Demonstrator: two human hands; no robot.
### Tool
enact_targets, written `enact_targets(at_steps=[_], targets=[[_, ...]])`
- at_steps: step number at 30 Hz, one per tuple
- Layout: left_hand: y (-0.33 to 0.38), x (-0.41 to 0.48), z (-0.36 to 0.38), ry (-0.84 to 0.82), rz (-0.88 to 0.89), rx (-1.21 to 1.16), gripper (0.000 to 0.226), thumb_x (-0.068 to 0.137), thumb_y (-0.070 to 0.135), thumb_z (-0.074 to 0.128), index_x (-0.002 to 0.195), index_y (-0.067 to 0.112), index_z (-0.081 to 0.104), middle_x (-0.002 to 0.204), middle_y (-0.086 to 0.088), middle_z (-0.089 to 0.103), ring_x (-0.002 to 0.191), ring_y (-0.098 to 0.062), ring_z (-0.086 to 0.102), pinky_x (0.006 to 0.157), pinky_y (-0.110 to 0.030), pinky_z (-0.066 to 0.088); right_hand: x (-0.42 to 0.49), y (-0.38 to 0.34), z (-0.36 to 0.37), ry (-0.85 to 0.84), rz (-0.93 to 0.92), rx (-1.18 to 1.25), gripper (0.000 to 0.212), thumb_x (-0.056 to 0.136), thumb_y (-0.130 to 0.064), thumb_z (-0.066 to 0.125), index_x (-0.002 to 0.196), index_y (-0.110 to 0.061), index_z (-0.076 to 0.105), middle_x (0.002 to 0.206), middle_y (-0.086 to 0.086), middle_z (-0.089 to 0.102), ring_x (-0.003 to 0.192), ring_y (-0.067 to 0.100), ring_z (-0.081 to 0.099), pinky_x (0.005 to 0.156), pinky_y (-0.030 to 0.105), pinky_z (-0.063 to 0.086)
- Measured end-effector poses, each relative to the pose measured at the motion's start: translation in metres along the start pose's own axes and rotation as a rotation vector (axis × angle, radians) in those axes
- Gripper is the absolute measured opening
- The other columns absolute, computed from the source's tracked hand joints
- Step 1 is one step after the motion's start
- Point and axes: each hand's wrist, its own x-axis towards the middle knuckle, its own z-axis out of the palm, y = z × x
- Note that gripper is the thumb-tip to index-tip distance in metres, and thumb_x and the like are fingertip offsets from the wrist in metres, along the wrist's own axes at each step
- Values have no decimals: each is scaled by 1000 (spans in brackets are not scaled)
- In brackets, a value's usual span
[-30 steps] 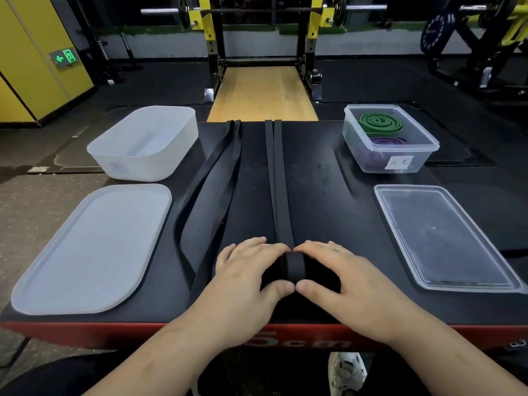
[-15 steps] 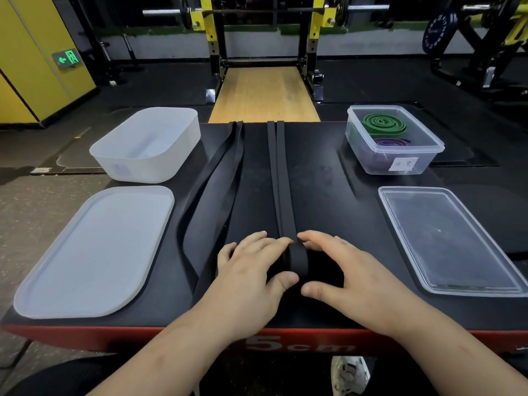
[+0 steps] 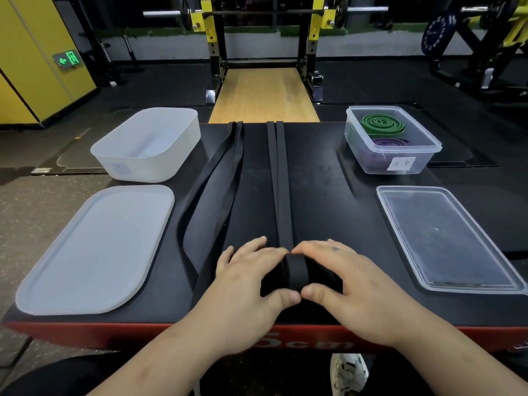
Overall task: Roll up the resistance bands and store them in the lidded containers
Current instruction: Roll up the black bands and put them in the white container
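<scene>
Left hand (image 3: 248,275), right hand (image 3: 357,278) back | fingers (image 3: 258,243) clasp band roll (image 3: 295,271) | mat (image 3: 328,195), gym floor (image 3: 43,212)

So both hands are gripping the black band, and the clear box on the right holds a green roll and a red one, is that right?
Almost. In the head view the clear box holds the green roll and a purple roll, not red. The left hand and right hand do grip the black band.
</scene>
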Motion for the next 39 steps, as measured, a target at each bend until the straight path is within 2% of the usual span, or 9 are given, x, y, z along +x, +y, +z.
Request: enact_targets(at_steps=[3, 8, 15, 21, 24, 30, 33, 36, 39], targets=[[2, -10, 5, -8, -4, 34, 65, 95, 57, 57, 152, 42, 32, 147, 39, 24, 144, 18, -11, 126, -40, -10, -7, 2, 2, -35, 7, -26, 49, 92, -64, 51, 140, -55, 44, 141, -35, 48, 143, -12, 30, 127, 32, 18], [2, -7, 5, -9, -13, 34, 66, 97, 59, 53, 155, 40, 29, 155, 33, 24, 145, 16, -10, 125, -38, -10, -9, 4, -1, -102, 65, -26, 62, 87, -63, 68, 128, -81, 26, 136, -52, 23, 131, -37, -5, 120, 10, 4], [-1, -6, 0, 1, -14, -36, 69, 94, 53, 62, 152, 50, 25, 156, 31, 26, 141, 24, -6, 126, -35, -7, 0, 0, 0, -63, 40, -37, 48, 94, -49, 68, 126, -67, 36, 120, -55, 32, 120, -42, 13, 109, -1, 4], [0, 3, -1, 30, -11, 17, 59, 98, 54, 54, 151, 45, 32, 152, 29, 35, 144, 17, -1, 125, -41, 0, -2, 4, 4, -34, 143, -16, 70, 85, -60, 71, 142, -66, 32, 125, -53, 38, 137, -18, 22, 115, 16, 23], [-2, 8, -2, 20, -13, 35, 59, 96, 60, 52, 150, 44, 35, 145, 35, 32, 145, 13, 3, 125, -42, 3, 2, 2, 5, 3, 129, -24, 58, 87, -55, 73, 137, -63, 43, 122, -56, 42, 129, -22, 35, 113, 15, 28], [-2, 10, -10, -36, -43, -21, 65, 95, 58, 56, 152, 51, 26, 143, 34, 24, 117, 39, -11, 123, -27, -2, 14, 5, 3, -34, 81, -41, 50, 95, -55, 61, 140, -62, 39, 133, -51, 38, 133, -30, 19, 121, 14, 15], [-2, 18, -12, -29, -25, 30, 61, 98, 57, 49, 154, 45, 27, 154, 29, 28, 130, 28, -7, 125, -33, -2, 13, 8, 1, -51, 110, 7, 61, 94, -56, 65, 146, -59, 34, 144, -43, 38, 144, -16, 22, 119, 23, 26], [-4, 24, -11, -28, -21, 32, 61, 101, 54, 45, 157, 40, 26, 159, 25, 26, 141, 19, -5, 127, -38, -5, 14, 9, 1, -78, 145, 4, 78, 89, -55, 71, 151, -61, 23, 145, -45, 30, 130, -36, -1, 121, 18, 9], [-9, 23, -9, -59, -4, 37, 66, 100, 57, 46, 158, 40, 21, 163, 24, 21, 146, 16, -8, 127, -38, -6, 17, 10, 3, -37, 117, -5, 67, 92, -51, 69, 150, -55, 34, 141, -44, 37, 121, -43, 4, 120, 13, 5]])
